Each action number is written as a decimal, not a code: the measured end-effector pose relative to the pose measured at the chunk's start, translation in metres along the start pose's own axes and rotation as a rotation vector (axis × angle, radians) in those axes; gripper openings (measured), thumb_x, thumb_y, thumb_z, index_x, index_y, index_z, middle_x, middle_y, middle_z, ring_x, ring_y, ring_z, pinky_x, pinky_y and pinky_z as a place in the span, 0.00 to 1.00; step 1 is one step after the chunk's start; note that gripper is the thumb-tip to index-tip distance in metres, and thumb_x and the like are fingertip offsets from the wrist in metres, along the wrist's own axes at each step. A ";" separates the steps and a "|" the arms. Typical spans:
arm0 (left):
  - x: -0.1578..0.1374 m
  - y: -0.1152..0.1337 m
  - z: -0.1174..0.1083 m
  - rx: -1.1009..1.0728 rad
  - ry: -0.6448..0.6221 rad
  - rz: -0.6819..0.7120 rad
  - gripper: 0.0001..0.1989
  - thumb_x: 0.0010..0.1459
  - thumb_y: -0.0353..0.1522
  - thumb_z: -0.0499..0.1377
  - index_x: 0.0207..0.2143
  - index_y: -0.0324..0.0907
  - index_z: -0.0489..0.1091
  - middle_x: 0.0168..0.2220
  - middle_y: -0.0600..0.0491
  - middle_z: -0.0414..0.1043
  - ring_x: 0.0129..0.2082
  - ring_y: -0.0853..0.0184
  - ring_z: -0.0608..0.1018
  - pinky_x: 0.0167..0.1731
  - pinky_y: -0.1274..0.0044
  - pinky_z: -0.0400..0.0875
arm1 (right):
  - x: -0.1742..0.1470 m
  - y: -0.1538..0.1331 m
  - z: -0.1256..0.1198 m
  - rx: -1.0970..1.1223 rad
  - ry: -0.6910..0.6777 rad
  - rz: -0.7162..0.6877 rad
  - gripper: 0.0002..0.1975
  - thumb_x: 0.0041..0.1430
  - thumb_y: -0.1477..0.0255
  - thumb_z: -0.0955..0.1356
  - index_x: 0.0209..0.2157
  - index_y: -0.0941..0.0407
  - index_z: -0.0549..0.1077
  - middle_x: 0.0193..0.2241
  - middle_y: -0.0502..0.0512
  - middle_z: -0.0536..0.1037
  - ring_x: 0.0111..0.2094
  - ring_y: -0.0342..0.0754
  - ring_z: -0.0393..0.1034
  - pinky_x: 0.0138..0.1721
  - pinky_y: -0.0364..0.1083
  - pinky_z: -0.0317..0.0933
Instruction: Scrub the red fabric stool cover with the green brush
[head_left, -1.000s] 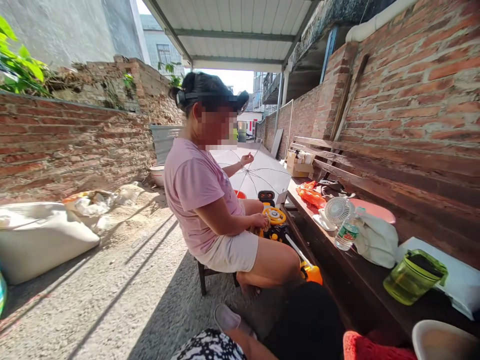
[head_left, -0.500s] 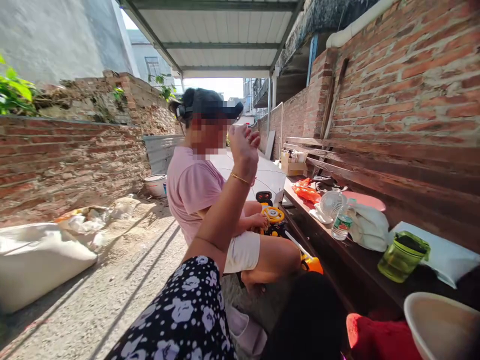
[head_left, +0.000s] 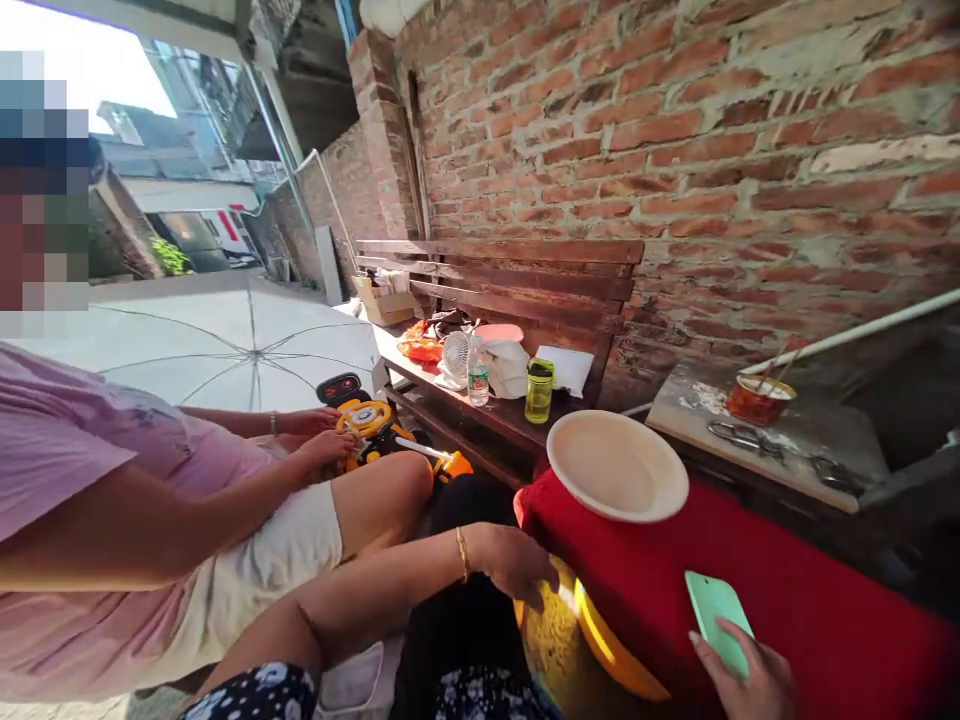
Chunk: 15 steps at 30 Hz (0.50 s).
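Observation:
My right hand [head_left: 754,675] grips the lower end of a mint-green phone [head_left: 716,610] over a red cloth [head_left: 795,570], at the lower right. My left hand [head_left: 517,562], with a gold bracelet at its wrist, reaches over the near-left rim of a yellow basin [head_left: 611,645]. Its fingers hang loosely apart, and nothing shows in them. Inside the basin lies a tan, grainy-looking mass [head_left: 551,625] whose kind I cannot make out. A wide cream bowl [head_left: 619,465] rests on the red cloth beyond the basin.
A co-worker in a pink shirt [head_left: 172,430] sits at my left, both hands near a yellow toy steering wheel [head_left: 367,418]. A wooden bench [head_left: 480,400] holds a water bottle [head_left: 478,375], a green cup [head_left: 539,390] and a small fan [head_left: 455,355]. A brick wall [head_left: 712,150] stands behind.
The view has swung right and down. My raised left hand has come down to the yellow basin. My right hand with the phone has come into view.

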<state>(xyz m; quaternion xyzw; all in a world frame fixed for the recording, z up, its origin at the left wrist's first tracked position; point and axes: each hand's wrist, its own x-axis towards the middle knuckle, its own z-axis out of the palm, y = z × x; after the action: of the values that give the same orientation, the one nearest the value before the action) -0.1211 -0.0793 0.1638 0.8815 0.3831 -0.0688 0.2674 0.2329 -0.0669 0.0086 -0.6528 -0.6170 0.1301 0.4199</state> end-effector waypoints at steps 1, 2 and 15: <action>0.014 -0.006 0.009 -0.004 0.014 0.002 0.12 0.59 0.34 0.64 0.46 0.46 0.79 0.41 0.53 0.78 0.43 0.58 0.81 0.43 0.72 0.74 | -0.003 0.006 0.002 0.014 -0.009 0.044 0.32 0.46 0.37 0.65 0.33 0.51 0.77 0.27 0.63 0.74 0.37 0.66 0.71 0.38 0.65 0.69; 0.026 -0.011 0.015 -0.004 0.028 -0.011 0.12 0.61 0.33 0.62 0.47 0.46 0.78 0.43 0.52 0.78 0.44 0.58 0.80 0.45 0.71 0.74 | -0.004 0.011 0.002 0.027 -0.017 0.085 0.31 0.45 0.39 0.66 0.35 0.52 0.77 0.29 0.63 0.74 0.38 0.66 0.71 0.40 0.64 0.69; 0.118 -0.034 0.054 0.261 0.339 -0.048 0.12 0.66 0.29 0.54 0.47 0.41 0.76 0.44 0.46 0.75 0.45 0.55 0.76 0.49 0.65 0.71 | -0.020 -0.036 0.033 0.108 -0.091 -0.054 0.19 0.55 0.54 0.66 0.39 0.50 0.79 0.40 0.60 0.76 0.42 0.61 0.75 0.45 0.59 0.72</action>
<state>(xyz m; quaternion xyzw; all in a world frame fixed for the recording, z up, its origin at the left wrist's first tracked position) -0.0583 -0.0135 0.0653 0.8983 0.4312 0.0248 0.0809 0.1809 -0.0769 0.0069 -0.6056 -0.6451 0.1814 0.4292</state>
